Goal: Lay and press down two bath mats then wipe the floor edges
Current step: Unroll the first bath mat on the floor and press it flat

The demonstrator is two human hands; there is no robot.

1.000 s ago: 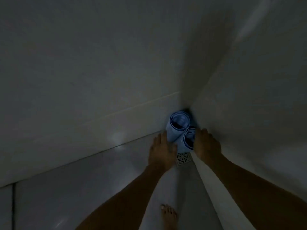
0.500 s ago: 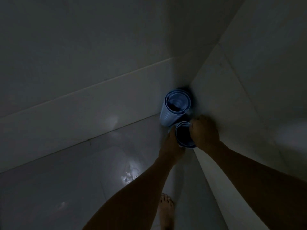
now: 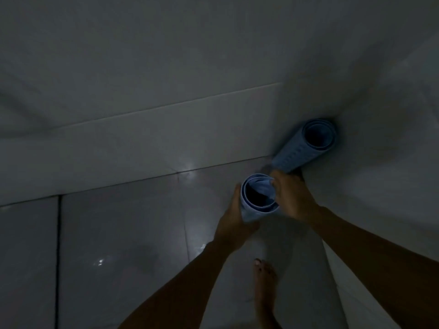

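Note:
In this dim bathroom, two rolled blue bath mats are in view. One rolled mat leans in the corner where the two walls meet, its open end facing up. The nearer rolled mat is lifted away from the corner and held upright between both hands. My left hand wraps round its left side from below. My right hand grips its top right rim, fingers curled over the edge.
Glossy grey floor tiles spread to the left, with a dark grout line. White tiled walls rise behind and on the right. My bare foot stands on the floor below the hands.
Both hands have closed on the nearer rolled mat and lifted it out of the corner toward me. The other roll stays leaning in the corner. The floor drain is out of sight now.

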